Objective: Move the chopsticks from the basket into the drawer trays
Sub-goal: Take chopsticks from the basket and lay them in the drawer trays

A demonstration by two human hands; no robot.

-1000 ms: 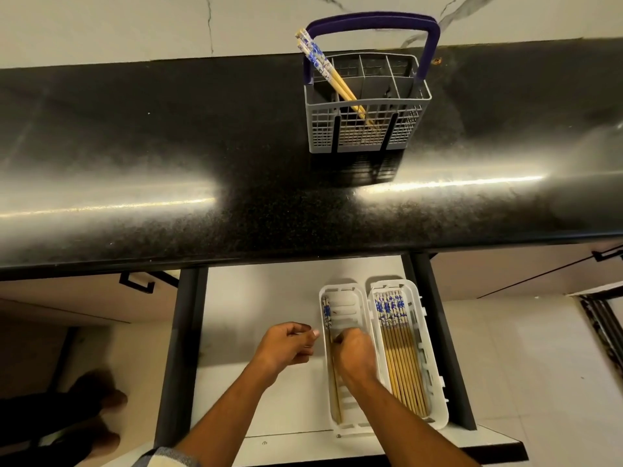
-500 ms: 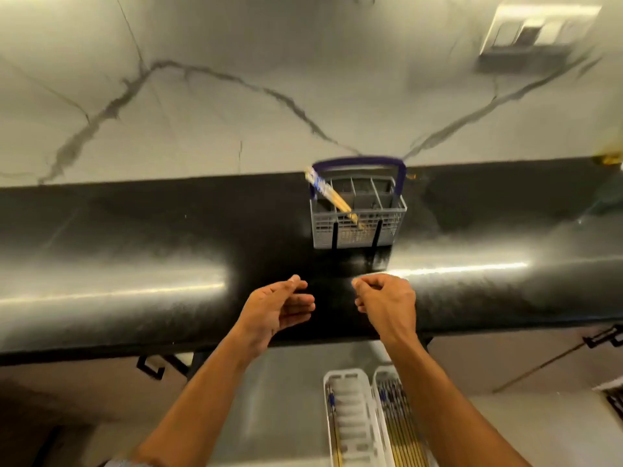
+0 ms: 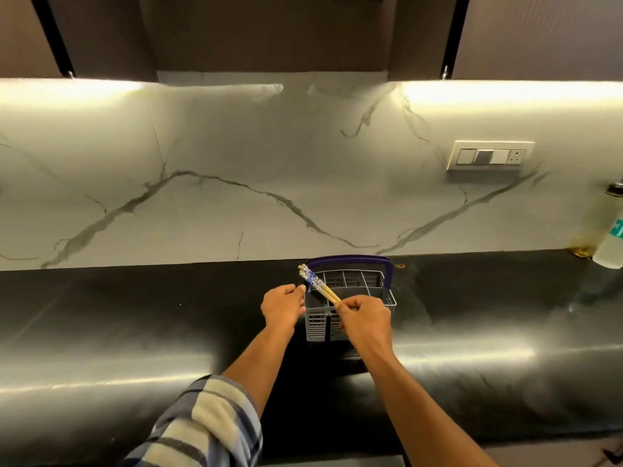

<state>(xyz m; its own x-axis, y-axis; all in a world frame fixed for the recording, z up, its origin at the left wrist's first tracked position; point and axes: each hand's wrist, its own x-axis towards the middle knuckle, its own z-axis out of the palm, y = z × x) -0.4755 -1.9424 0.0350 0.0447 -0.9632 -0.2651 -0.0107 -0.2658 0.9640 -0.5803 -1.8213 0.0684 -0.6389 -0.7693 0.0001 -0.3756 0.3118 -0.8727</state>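
Sitting on a shiny black table (image 3: 135, 332) right up against a white marble-look wall (image 3: 236, 183) is the grey basket (image 3: 387, 299) with its purple handle, and the right hand (image 3: 362, 320) is pinching the bundle of chopsticks (image 3: 317, 285) that leans out over the basket's left corner, blue-patterned ends up. The left hand (image 3: 282, 306) is loosely curled just beside the basket's left wall, can't tell if it's actually touching, and it holds nothing. Dark cupboards (image 3: 269, 32) with light strips hang above, a switch plate (image 3: 490, 156) is on the wall to the right, and a white bottle (image 3: 608, 230) stands at the far right edge.
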